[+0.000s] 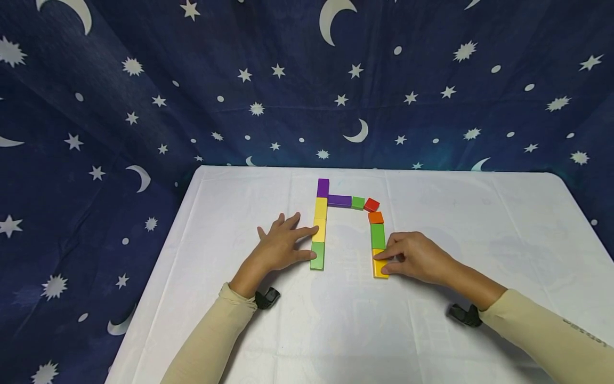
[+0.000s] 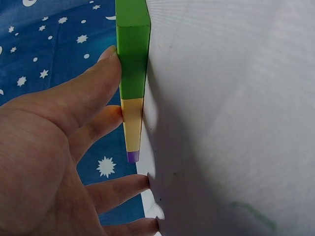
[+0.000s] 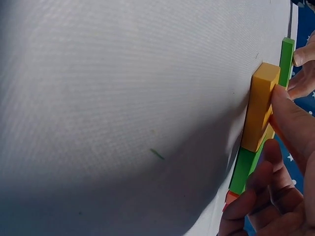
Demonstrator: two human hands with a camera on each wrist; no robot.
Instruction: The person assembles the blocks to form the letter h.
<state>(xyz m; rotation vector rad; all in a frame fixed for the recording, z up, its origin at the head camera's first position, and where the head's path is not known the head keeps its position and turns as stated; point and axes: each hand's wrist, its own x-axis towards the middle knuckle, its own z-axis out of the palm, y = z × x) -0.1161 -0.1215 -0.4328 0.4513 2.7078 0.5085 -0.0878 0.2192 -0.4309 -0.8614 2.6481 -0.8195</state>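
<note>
In the head view my left hand (image 1: 280, 245) lies beside the left row of blocks, fingers spread. Its thumb touches the light green block (image 1: 317, 256), and its index finger touches the nearer yellow block (image 1: 319, 230). A second yellow block (image 1: 321, 208) and an upright purple block (image 1: 323, 188) continue that row. My right hand (image 1: 419, 258) has thumb and index finger on the amber block (image 1: 380, 271) at the near end of the right row, its other fingers curled. Above it lie a green block (image 1: 378, 236) and an orange block (image 1: 376, 217).
Across the top, a purple block (image 1: 339, 201), a small green block (image 1: 357, 203) and a tilted red block (image 1: 371, 205) link the rows. The white table (image 1: 345, 330) meets a dark blue star-patterned cloth (image 1: 288, 122) at its back edge.
</note>
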